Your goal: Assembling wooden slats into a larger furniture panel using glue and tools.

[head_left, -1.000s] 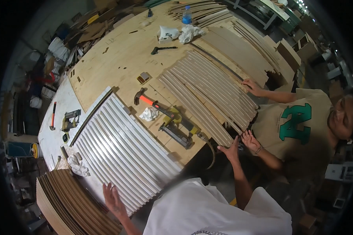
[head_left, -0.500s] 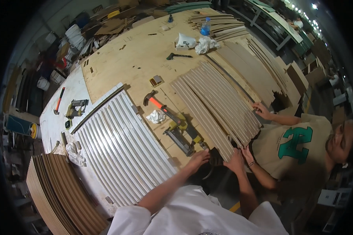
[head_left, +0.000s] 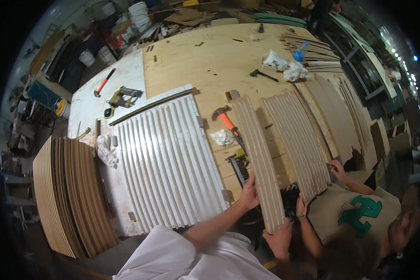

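My two hands hold up a long, narrow brown wooden strip panel (head_left: pixel 258 154) with pale lengthwise lines, slanting over the table's near edge. My left hand (head_left: pixel 250 193) grips its left edge, the thumb along the side. At its near end my right hand (head_left: pixel 279 239) is closed around the bottom. Beneath and left of the panel lie a claw hammer (head_left: pixel 227 123) with an orange-black handle and a nail gun (head_left: pixel 238 167), partly covered by it. To the right, a group of similar lined strips (head_left: pixel 297 135) lies on the table, with a co-worker's hands at its near end.
A white ribbed panel (head_left: pixel 168 163) lies left of centre, beside a stack of brown boards (head_left: pixel 70 196). Another nail gun (head_left: pixel 124 97) and hammer (head_left: pixel 105 82) rest farther back. A co-worker (head_left: pixel 359 210) stands close on my right. Crumpled white paper (head_left: pixel 296 72) and a bottle (head_left: pixel 301 51) sit at the back.
My hands have taken hold of one strip panel and lifted it leftward, away from the others. It now covers part of the nail gun. The view has turned, shifting the table rightward.
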A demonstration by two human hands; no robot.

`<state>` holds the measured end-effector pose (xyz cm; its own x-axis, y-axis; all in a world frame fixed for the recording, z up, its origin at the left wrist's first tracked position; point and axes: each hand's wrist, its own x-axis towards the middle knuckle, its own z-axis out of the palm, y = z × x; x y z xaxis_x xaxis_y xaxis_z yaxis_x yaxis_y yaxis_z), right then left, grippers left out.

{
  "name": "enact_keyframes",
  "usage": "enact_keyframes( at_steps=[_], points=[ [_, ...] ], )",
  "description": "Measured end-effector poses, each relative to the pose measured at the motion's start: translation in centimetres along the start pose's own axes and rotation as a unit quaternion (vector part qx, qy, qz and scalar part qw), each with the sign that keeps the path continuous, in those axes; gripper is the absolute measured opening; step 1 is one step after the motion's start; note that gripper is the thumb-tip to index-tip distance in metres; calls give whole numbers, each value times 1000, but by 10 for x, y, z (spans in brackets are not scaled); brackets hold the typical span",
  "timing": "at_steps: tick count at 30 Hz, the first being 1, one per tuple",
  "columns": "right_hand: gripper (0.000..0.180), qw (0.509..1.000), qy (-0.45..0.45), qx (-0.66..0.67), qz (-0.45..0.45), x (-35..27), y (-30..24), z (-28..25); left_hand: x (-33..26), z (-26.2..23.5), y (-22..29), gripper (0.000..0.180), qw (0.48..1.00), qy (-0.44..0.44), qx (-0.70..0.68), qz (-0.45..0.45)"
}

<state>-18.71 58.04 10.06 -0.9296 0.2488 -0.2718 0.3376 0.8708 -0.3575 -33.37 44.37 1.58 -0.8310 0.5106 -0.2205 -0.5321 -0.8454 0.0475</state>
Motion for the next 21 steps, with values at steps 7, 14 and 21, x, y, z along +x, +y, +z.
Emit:
enact_keyframes(
  at_steps=[7,14,21],
  points=[
    [80,988,-104,48,-104,-20,-66,86,-110,-36,97,81,991,77,43,98],
    [73,989,-112,39,-85,-30,-102,133,-144,-86,142,99,961,227,149,56],
    [78,991,-116,58,-29,-35,-97,165,-193,-73,185,113,706,332,583,-225]
  ],
)
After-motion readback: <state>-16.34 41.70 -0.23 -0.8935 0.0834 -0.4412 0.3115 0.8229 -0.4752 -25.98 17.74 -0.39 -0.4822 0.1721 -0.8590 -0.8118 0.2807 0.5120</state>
